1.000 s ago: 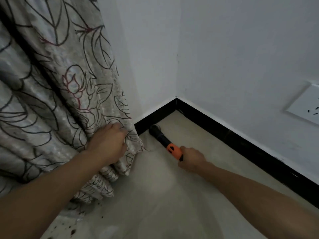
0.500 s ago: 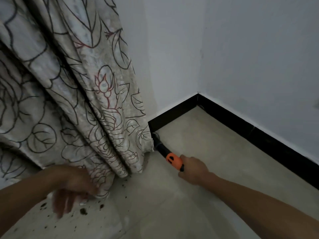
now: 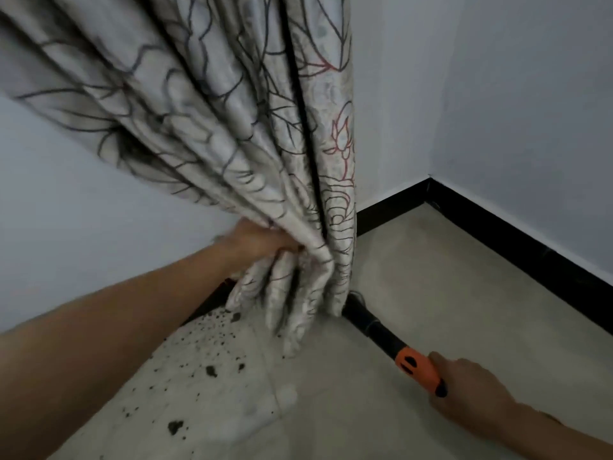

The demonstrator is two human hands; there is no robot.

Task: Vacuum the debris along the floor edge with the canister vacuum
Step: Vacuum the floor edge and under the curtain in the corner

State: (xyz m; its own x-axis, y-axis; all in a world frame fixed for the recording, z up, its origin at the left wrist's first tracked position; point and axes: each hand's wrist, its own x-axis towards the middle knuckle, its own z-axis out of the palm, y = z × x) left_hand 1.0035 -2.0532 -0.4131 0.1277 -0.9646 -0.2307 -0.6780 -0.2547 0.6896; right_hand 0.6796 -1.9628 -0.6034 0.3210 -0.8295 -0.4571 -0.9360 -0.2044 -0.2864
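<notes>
Fabric from a pale curtain (image 3: 252, 127), printed with dark leaf outlines and a few red flowers, filled the upper middle of the view. Your left hand (image 3: 262, 244) was clamped on its gathered folds, fingers curled tight round the bunch. The hem hung below your fist, close to the floor (image 3: 447, 287); whether it touched could not be told. Your right hand (image 3: 464, 390), low at the right, gripped the vacuum wand (image 3: 365, 318) at the back of its orange collar (image 3: 416, 365), fingers wrapped round it. The black tube of the wand ran from that collar up and left across the beige floor toward the black skirting board (image 3: 530, 257). Its tip lay at the foot of the wall, partly hidden behind the curtain hem. On the floor beside the skirting, under the hem and your left forearm, lay debris (image 3: 210, 371): dark crumbs and specks, left of the wand's tip and apart from it. Two white walls (image 3: 530, 94) met in a corner at the right, with the skirting running along both.
</notes>
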